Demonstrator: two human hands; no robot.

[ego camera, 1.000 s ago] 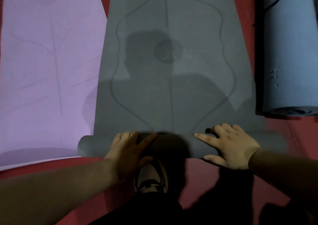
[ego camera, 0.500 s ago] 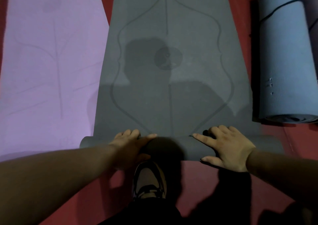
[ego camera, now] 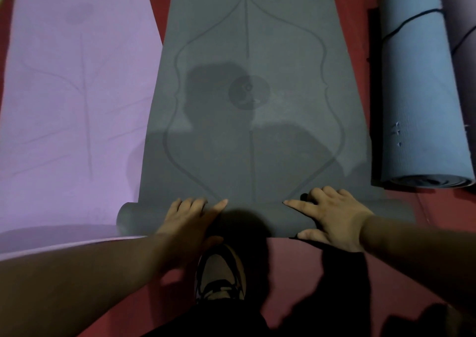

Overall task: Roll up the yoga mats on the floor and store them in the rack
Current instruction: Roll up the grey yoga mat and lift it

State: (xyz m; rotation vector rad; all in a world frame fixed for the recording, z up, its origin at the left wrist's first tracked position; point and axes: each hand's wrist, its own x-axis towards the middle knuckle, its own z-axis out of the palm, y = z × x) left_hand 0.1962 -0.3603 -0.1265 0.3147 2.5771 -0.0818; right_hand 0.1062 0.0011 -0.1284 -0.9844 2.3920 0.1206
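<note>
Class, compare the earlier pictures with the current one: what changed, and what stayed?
The grey mat's roll has advanced slightly away from the person, taking in more flat mat. The left hand and right hand stay pressed on it. The purple mat and rolled blue mat have not moved.

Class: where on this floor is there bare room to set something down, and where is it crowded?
Free: red floor beside the shoe, this side of the dark grey yoga mat; a far wedge between it and the flat purple mat. Crowded: right, rolled blue mat beside a greyish rolled mat.
</note>
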